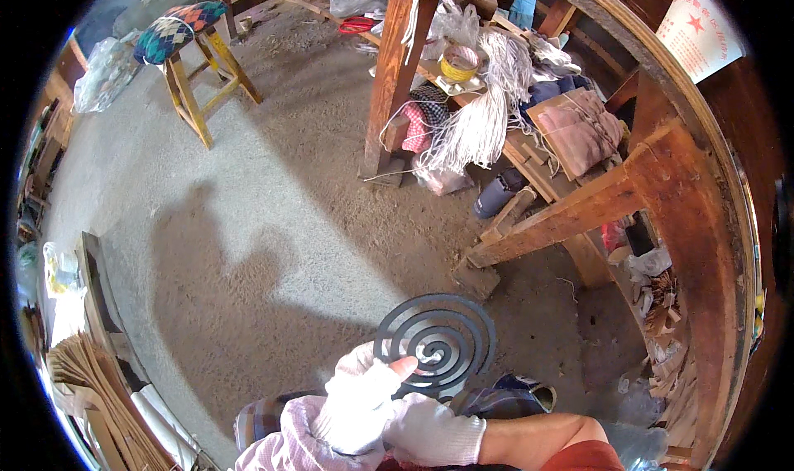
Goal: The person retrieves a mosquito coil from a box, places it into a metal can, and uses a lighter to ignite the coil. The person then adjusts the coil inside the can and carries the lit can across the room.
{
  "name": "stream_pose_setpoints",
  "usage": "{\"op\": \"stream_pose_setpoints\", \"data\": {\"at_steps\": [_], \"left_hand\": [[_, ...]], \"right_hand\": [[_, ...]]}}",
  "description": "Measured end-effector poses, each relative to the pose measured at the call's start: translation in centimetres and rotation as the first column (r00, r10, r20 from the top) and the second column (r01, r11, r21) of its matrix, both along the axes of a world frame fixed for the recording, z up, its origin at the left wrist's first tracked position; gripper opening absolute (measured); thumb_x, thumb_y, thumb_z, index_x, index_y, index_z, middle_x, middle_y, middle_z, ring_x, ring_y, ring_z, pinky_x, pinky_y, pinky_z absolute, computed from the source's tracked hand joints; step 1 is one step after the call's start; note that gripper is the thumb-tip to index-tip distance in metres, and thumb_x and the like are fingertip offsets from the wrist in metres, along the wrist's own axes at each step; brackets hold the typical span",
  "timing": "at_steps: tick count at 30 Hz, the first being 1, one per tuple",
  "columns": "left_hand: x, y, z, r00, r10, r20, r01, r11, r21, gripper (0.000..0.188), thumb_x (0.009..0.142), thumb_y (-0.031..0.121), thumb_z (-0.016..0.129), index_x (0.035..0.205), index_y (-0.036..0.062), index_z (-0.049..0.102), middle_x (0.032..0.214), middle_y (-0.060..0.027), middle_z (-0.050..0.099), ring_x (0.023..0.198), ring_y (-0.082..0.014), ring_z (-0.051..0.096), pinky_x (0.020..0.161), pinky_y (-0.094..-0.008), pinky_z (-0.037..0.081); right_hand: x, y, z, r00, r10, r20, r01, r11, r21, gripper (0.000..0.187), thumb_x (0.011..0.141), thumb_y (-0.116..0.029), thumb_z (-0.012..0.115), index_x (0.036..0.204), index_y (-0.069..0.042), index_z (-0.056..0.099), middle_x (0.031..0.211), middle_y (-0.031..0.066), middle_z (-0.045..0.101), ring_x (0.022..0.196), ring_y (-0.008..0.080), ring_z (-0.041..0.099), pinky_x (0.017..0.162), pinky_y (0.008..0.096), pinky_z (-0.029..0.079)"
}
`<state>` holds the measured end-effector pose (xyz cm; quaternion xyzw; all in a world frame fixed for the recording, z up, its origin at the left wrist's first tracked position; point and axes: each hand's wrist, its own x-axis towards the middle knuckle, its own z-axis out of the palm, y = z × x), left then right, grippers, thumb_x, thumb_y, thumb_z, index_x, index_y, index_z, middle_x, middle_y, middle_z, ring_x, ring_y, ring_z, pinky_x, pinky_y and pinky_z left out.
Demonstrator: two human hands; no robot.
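A dark, flat spiral mosquito coil [478,322] is up in front of me, above my lap. My left hand [364,392], in a white glove with a bare thumb tip showing, is closed on the coil's near left side, the thumb over its rings. My right hand [432,428], also gloved in white, is against the coil's near edge beside my left wrist. Its fingers are hidden behind the left hand and the coil, so its grip cannot be told. White patches, likely glove cloth, show through the gaps between the rings.
A stool [192,82] with a patterned seat stands far left. At the right are a wooden table leg [682,198], a paper cup [699,33], white yarn [488,115] and a dark cylindrical container [499,193]. Flattened cardboard [99,388] lies near left.
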<state>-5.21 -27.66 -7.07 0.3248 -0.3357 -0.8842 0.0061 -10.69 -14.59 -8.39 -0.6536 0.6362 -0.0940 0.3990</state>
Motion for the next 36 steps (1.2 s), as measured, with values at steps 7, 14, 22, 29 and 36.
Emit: {"op": "stream_pose_setpoints", "data": {"at_steps": [7,14,22,29,36], "left_hand": [[1.8,-0.9,-1.4,0.998,0.060,0.010,-0.061,0.997,0.052,0.019,0.084,0.004,0.064,0.100,-0.0047,0.064,0.092,-0.0106,0.069,0.084,-0.0172,0.065,0.077,-0.0298,0.051],[6.0,-1.5,1.7,0.948,0.219,0.232,-0.225,0.974,-0.002,0.030,0.079,0.013,0.070,0.105,-0.0012,0.065,0.094,-0.0069,0.068,0.082,-0.0164,0.063,0.074,-0.0306,0.050],[8.9,-2.1,2.6,0.847,0.347,0.401,-0.309,0.938,-0.158,0.030,0.085,0.019,0.064,0.108,0.0005,0.063,0.097,-0.0044,0.067,0.086,-0.0127,0.059,0.078,-0.0284,0.045],[12.3,-1.3,-0.6,0.835,0.338,0.434,-0.356,0.933,-0.042,0.023,0.087,0.023,0.063,0.099,0.0039,0.066,0.083,0.0014,0.065,0.071,-0.0090,0.055,0.067,-0.0240,0.043],[18.9,3.1,4.1,0.773,0.470,0.426,-0.575,0.803,0.158,0.024,0.085,0.025,0.066,0.100,0.0075,0.060,0.084,0.0014,0.062,0.059,-0.0082,0.053,0.047,-0.0237,0.038]], "right_hand": [[0.0,-0.5,-0.1,0.994,-0.046,0.100,0.034,0.992,0.122,0.027,0.076,-0.026,0.069,0.092,-0.005,0.061,0.088,0.0126,0.062,0.085,0.0302,0.064,0.072,0.0413,0.051],[2.2,-0.6,0.1,0.982,0.010,0.191,-0.033,0.992,0.121,0.032,0.077,-0.029,0.069,0.093,-0.003,0.059,0.087,0.0133,0.060,0.082,0.0315,0.063,0.070,0.0423,0.049],[6.2,-1.7,1.0,0.974,0.082,0.212,-0.141,0.950,0.278,0.036,0.080,-0.037,0.063,0.099,-0.006,0.061,0.095,0.0154,0.063,0.089,0.0337,0.063,0.077,0.0448,0.049],[10.3,2.7,-3.4,1.000,-0.021,0.009,0.013,0.869,0.494,0.029,0.083,-0.027,0.057,0.100,-0.004,0.062,0.098,0.0169,0.065,0.092,0.0343,0.064,0.079,0.0471,0.050],[14.1,5.1,7.7,0.963,-0.253,0.092,0.107,0.676,0.729,0.024,0.084,-0.022,0.050,0.102,-0.014,0.064,0.101,0.0143,0.067,0.094,0.0339,0.064,0.079,0.0446,0.050]]}}
